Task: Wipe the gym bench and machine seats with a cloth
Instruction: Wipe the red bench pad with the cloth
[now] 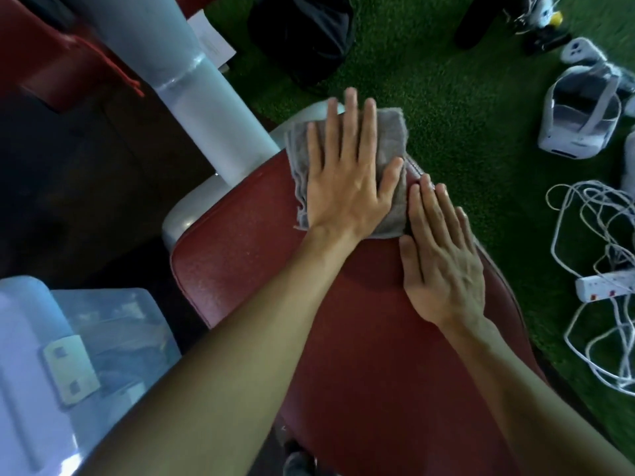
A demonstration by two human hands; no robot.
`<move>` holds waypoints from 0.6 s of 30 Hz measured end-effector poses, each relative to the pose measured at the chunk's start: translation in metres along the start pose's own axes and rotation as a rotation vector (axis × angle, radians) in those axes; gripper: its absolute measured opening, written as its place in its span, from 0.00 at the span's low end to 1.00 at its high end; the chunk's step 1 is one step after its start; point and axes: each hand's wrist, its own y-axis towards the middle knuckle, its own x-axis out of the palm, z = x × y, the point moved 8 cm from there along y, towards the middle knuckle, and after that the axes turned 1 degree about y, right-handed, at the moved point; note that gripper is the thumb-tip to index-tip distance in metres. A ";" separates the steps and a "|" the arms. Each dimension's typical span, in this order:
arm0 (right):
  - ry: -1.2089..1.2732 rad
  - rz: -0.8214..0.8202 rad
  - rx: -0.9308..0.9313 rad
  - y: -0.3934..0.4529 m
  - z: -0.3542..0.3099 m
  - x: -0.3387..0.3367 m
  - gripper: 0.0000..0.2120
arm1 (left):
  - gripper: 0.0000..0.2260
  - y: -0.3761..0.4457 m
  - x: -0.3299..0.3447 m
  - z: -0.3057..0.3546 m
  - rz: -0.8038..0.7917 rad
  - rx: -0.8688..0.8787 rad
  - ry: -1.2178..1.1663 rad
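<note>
Head view, looking down: red padded seat filling the middle, surface worn and speckled, stitched edge running along its far right side. Grey cloth, folded flat, lying on the far end of the seat, its top corner reaching over the pad's edge toward the white frame. Left hand flat on the cloth, palm down, fingers straight and slightly spread, thumb angled out to the right, pressing rather than pinching. Right hand flat on the bare pad just beside the cloth's right edge, fingers straight and held together, fingertips close to the stitched seam, gripping nothing. Both forearms bare, reaching in from the bottom. White padded post rising at upper left, touching the frame just beside the seat. Green turf floor beyond and to the right. White headset lying on the turf at upper right, well apart from the seat. White power strip and tangled white cables at the right edge. Translucent plastic box at lower left. Dark bag at the top, blurred.
</note>
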 end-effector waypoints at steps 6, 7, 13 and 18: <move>0.000 -0.017 0.003 -0.001 -0.003 -0.001 0.29 | 0.33 -0.072 -0.012 -0.092 -0.048 -0.010 0.114; 0.006 -0.020 0.011 -0.001 -0.003 0.000 0.29 | 0.33 -0.080 -0.016 -0.103 -0.065 -0.017 0.121; -0.046 0.004 0.041 -0.003 -0.007 0.002 0.29 | 0.33 -0.136 -0.016 -0.101 -0.104 -0.109 0.133; -0.042 0.020 0.025 -0.005 -0.008 0.001 0.28 | 0.33 -0.158 0.003 -0.038 -0.182 0.104 0.037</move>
